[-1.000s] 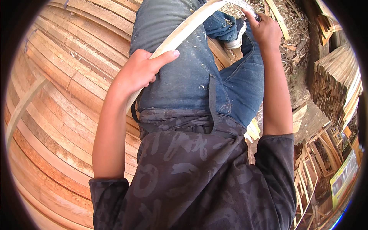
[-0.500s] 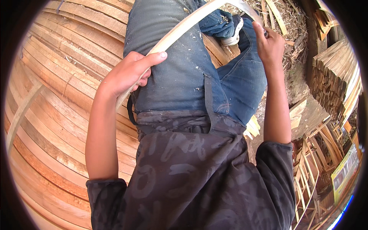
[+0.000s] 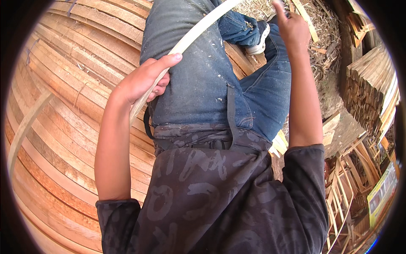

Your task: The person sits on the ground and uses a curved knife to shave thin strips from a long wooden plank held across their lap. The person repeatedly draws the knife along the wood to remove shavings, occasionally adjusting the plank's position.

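Note:
My left hand (image 3: 146, 80) is closed around a long, pale wooden strip (image 3: 198, 28), with the thumb lying along its upper face. The strip slants over my thigh, its lower end beside my left forearm and its far end passing out of view at the top. At upper right, my right hand (image 3: 293, 30) is wrapped around the dark handle of a knife (image 3: 287, 15). Only part of the handle shows clearly; the blade is blurred or beyond the top edge.
Long sawn boards (image 3: 72, 127) lie side by side on my left, a loose strip (image 3: 26, 125) across them. Wood shavings (image 3: 327, 46) cover the ground at upper right. Farther right stand a stack of wooden strips (image 3: 368, 80) and a yellow-edged sign (image 3: 380, 194).
My right hand has moved up and slightly left with the knife, whose blade showed beside the strip earlier. My left hand keeps its hold on the strip, nearly in place.

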Demonstrator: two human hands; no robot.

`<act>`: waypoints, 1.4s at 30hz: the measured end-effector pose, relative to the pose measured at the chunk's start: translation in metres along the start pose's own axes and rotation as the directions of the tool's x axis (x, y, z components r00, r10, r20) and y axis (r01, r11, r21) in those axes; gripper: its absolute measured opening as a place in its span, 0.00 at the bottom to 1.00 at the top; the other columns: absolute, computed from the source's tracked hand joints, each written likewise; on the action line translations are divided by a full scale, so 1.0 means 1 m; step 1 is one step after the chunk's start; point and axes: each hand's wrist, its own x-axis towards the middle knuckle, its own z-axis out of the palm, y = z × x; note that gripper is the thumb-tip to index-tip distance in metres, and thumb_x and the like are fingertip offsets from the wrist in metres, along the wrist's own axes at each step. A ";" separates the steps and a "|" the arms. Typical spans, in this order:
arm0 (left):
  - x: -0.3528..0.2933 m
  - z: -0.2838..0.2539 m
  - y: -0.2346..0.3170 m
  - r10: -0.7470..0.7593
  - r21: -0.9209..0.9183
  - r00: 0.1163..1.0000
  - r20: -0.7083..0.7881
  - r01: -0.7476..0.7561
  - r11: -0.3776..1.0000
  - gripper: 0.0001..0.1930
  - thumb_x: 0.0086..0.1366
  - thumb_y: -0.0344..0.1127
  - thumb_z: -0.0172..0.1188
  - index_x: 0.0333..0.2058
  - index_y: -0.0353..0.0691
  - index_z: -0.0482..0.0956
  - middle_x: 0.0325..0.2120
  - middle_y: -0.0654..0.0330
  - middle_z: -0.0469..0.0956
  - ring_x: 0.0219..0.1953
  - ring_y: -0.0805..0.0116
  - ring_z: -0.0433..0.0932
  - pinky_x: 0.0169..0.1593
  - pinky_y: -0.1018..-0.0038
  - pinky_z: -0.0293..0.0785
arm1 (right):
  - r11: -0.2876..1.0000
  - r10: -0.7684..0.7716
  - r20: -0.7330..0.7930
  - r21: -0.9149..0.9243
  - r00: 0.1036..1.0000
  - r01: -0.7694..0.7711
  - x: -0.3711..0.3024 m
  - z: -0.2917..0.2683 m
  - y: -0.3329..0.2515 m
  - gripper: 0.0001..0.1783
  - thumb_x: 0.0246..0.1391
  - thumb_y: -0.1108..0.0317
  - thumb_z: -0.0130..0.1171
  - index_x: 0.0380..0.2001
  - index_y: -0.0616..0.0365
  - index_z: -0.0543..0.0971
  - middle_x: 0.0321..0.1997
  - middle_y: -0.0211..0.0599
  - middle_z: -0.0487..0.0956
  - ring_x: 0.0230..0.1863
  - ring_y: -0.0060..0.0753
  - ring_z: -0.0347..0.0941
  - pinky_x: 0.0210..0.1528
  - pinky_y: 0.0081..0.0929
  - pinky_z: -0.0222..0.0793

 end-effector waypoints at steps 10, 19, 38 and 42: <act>-0.001 -0.009 0.008 -0.024 -0.023 0.989 0.148 0.028 0.999 0.26 0.59 0.64 0.51 0.19 0.48 0.60 0.12 0.73 0.57 0.13 0.84 0.58 0.14 0.84 0.52 | 0.977 -0.030 -0.066 0.210 0.997 0.043 -0.026 -0.033 0.033 0.40 0.54 0.34 0.49 0.12 0.66 0.73 0.09 0.37 0.65 0.15 0.28 0.61 0.21 0.33 0.58; 0.010 -0.022 0.002 -0.073 -0.029 0.968 0.239 0.082 0.996 0.32 0.58 0.70 0.44 0.14 0.45 0.61 0.08 0.71 0.56 0.07 0.83 0.54 0.09 0.84 0.51 | 0.974 -0.220 0.037 -0.041 0.975 0.222 -0.045 -0.011 -0.032 0.39 0.49 0.29 0.49 0.27 0.61 0.82 0.16 0.48 0.75 0.23 0.50 0.75 0.28 0.39 0.70; 0.021 -0.036 -0.002 -0.058 -0.102 0.851 0.522 0.129 0.986 0.36 0.59 0.75 0.35 0.12 0.45 0.59 0.06 0.71 0.55 0.06 0.83 0.52 0.09 0.84 0.49 | 0.972 -0.024 0.046 0.233 0.999 0.013 -0.024 -0.029 0.003 0.43 0.49 0.27 0.47 0.11 0.62 0.75 0.10 0.41 0.70 0.14 0.38 0.67 0.21 0.34 0.63; 0.016 -0.032 0.003 -0.068 -0.115 0.884 0.463 0.137 0.984 0.37 0.59 0.74 0.35 0.11 0.45 0.60 0.05 0.72 0.54 0.06 0.83 0.52 0.09 0.84 0.49 | 0.978 -0.160 0.162 0.157 0.974 0.134 -0.066 -0.020 -0.049 0.39 0.48 0.29 0.50 0.15 0.61 0.78 0.15 0.51 0.75 0.24 0.52 0.76 0.30 0.42 0.72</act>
